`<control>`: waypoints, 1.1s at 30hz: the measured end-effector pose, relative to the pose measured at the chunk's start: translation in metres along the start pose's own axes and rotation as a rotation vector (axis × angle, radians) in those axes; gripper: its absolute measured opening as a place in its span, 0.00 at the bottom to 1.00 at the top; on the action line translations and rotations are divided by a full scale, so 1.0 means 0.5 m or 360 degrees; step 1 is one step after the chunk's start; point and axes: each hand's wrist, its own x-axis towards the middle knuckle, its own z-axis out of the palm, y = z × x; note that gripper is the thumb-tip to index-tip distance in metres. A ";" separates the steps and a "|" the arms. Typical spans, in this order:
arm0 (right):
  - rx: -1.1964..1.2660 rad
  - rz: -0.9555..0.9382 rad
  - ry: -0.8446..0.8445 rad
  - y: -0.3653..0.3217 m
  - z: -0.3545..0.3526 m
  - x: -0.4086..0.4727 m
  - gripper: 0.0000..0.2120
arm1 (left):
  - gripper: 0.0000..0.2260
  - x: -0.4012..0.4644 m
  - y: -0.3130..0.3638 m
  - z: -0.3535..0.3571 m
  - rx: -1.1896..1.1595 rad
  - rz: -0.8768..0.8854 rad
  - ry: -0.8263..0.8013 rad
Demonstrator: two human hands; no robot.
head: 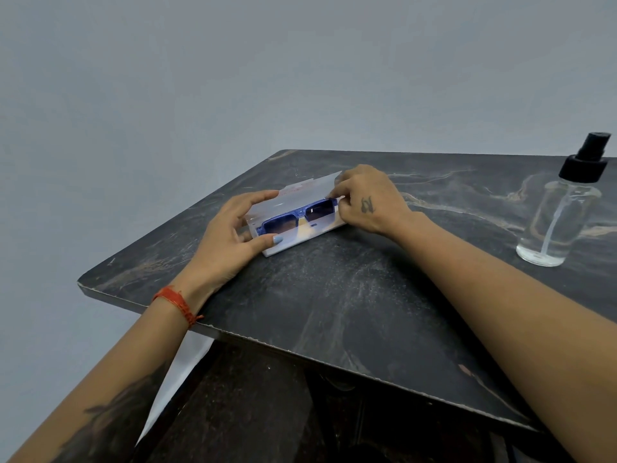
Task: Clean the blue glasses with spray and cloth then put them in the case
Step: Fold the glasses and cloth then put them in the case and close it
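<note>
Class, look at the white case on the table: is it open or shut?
Open. The case's flap stands raised, and the blue glasses show inside.

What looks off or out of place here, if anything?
Nothing stands out. The blue-framed glasses lie inside the open white case, steadied by the left hand and right hand. The clear spray bottle stands upright; no spill is visible.
</note>
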 end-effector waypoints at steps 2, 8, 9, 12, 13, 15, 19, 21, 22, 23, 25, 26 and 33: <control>0.0008 0.0045 0.0068 0.001 0.001 -0.001 0.16 | 0.24 -0.002 0.002 -0.001 -0.0028 0.0000 -0.0011; 0.0250 0.0183 0.0618 -0.012 -0.002 0.000 0.09 | 0.22 -0.003 0.008 0.004 -0.0051 0.0080 0.0046; 0.0284 0.0169 0.0630 -0.016 0.000 0.001 0.09 | 0.23 -0.003 0.008 0.005 -0.0063 0.0086 0.0055; 0.0347 0.0122 0.0464 -0.026 0.010 0.002 0.12 | 0.24 -0.002 0.009 0.005 -0.0072 0.0090 0.0075; 0.0364 0.0096 0.0385 -0.028 0.013 0.001 0.13 | 0.23 -0.003 0.008 0.004 -0.0049 0.0084 0.0076; 0.0429 0.0067 0.0234 -0.031 0.019 -0.002 0.14 | 0.22 -0.003 0.005 0.003 0.0023 0.0077 0.0080; 0.0594 0.0123 0.0098 -0.030 0.019 -0.005 0.14 | 0.19 -0.001 0.001 0.002 0.0151 0.0145 0.0118; 0.0657 0.0170 0.0049 -0.027 0.017 -0.006 0.12 | 0.17 0.000 -0.001 0.002 0.0187 0.0176 0.0138; 0.0665 0.0179 0.0024 -0.025 0.017 -0.005 0.12 | 0.17 0.001 -0.001 0.002 0.0192 0.0177 0.0142; 0.0662 0.0175 0.0001 -0.023 0.017 -0.004 0.12 | 0.16 0.000 -0.001 0.003 0.0193 0.0175 0.0144; 0.0649 0.0147 -0.0039 -0.019 0.019 -0.003 0.13 | 0.15 0.000 0.000 0.004 0.0197 0.0163 0.0145; 0.0644 0.0139 -0.0054 -0.017 0.020 -0.002 0.14 | 0.14 0.000 0.000 0.004 0.0196 0.0152 0.0142; 0.0573 0.0036 -0.0095 -0.015 0.014 -0.005 0.19 | 0.12 -0.002 -0.004 0.008 0.0156 0.0130 0.0117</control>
